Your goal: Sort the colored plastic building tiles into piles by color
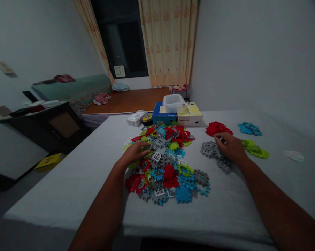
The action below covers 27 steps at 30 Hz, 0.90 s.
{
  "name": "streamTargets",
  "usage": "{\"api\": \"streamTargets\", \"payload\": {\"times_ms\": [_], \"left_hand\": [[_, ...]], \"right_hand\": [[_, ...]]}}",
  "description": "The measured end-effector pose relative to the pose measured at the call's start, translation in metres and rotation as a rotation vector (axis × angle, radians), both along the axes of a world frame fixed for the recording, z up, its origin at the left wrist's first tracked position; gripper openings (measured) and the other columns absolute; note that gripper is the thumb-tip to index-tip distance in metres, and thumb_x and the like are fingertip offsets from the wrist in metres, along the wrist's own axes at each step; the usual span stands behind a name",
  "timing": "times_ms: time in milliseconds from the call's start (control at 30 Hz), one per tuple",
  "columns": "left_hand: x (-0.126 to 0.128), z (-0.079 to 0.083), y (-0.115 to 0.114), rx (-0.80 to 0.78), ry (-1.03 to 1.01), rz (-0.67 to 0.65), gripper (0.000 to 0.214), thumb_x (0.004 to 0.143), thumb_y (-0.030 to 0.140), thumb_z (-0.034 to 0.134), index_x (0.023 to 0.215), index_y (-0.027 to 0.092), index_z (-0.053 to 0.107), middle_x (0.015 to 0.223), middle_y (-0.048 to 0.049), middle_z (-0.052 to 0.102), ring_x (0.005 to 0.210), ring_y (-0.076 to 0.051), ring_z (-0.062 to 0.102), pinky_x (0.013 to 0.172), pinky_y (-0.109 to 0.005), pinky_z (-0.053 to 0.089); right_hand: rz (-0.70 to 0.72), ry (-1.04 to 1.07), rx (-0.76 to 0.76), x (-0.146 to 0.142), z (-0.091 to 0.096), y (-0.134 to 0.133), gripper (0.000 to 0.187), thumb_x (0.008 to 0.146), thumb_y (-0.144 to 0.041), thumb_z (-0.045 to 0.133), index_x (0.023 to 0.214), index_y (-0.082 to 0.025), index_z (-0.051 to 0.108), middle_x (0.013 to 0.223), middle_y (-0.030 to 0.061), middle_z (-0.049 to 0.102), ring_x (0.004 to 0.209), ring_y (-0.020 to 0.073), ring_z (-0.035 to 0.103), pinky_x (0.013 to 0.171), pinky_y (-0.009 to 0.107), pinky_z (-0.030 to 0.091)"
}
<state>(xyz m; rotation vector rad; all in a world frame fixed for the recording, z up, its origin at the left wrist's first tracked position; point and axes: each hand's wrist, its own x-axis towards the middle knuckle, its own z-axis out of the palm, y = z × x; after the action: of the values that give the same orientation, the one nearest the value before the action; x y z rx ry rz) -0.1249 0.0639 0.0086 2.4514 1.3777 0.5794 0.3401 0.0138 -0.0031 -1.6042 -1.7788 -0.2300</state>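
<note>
The mixed pile [161, 162] of toothed plastic pieces occupies the middle of the tabletop [94, 181], directly in front of the person. Red, blue, green, grey and white pieces overlap in it without order. This position appears to keep the pile within easy reach of both hands.

Left hand [136, 152]: located at the left edge of the pile, palm down. The fingers are loosely curved and the thumb stands apart; no piece is seen between them. The low placement likely gives direct access to the upper layer of pieces.

Right hand [229, 146]: located right of the pile, above the grey group [209, 149], with the fingertips at the near edge of the red group [217, 128]. The thumb and forefinger are close together; whether they grasp a piece cannot be told.

The blue group [250, 128] lies beyond the right hand, the green group [255, 149] just beside its wrist, and a white piece [294, 156] farther right. Each group shows one colour, and gaps separate most of them, presumably to prevent mixing.

The blue box [160, 118], yellow box [190, 113] and clear container [173, 103] stand behind the pile, apparently to leave the near working area unobstructed.
</note>
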Motion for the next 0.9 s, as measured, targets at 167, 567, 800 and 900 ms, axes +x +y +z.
{"api": "streamTargets", "payload": {"times_ms": [167, 567, 800, 900], "left_hand": [[-0.002, 0.0, 0.001, 0.063, 0.197, 0.086, 0.033, 0.093, 0.041, 0.046, 0.102, 0.024, 0.072, 0.102, -0.0067, 0.074, 0.095, -0.023, 0.067, 0.083, -0.033, 0.05], [-0.009, 0.005, 0.006, 0.231, 0.08, 0.2, 0.035, 0.091, 0.044, 0.046, 0.101, 0.021, 0.071, 0.101, -0.0077, 0.07, 0.088, -0.022, 0.066, 0.079, -0.033, 0.052], [0.02, 0.025, -0.019, 0.23, -0.347, -0.015, 0.036, 0.089, 0.046, 0.059, 0.111, 0.019, 0.07, 0.102, -0.0089, 0.073, 0.084, -0.019, 0.068, 0.064, -0.028, 0.055], [0.048, 0.034, -0.042, 0.167, -0.361, -0.322, 0.026, 0.092, 0.033, 0.058, 0.112, 0.02, 0.07, 0.103, -0.0086, 0.073, 0.092, -0.018, 0.068, 0.077, -0.03, 0.055]], "right_hand": [[0.081, -0.056, -0.011, -0.005, -0.006, 0.002, 0.027, 0.092, -0.034, 0.05, 0.1, -0.018, 0.071, 0.097, 0.0083, 0.073, 0.083, 0.0216, 0.065, 0.078, 0.035, 0.05], [0.289, -0.426, -0.35, -0.015, -0.011, -0.01, 0.03, 0.09, -0.035, 0.058, 0.117, -0.023, 0.068, 0.122, 0.0103, 0.068, 0.113, 0.0275, 0.059, 0.098, 0.046, 0.039], [0.362, -0.09, -0.088, -0.047, 0.01, -0.016, 0.027, 0.096, -0.035, 0.053, 0.114, -0.021, 0.067, 0.114, 0.0111, 0.07, 0.106, 0.0242, 0.062, 0.093, 0.041, 0.047], [0.603, 0.114, -0.058, -0.086, 0.019, -0.033, 0.029, 0.1, -0.036, 0.049, 0.121, -0.022, 0.062, 0.113, 0.0089, 0.069, 0.088, 0.0155, 0.066, 0.079, 0.03, 0.053]]}}
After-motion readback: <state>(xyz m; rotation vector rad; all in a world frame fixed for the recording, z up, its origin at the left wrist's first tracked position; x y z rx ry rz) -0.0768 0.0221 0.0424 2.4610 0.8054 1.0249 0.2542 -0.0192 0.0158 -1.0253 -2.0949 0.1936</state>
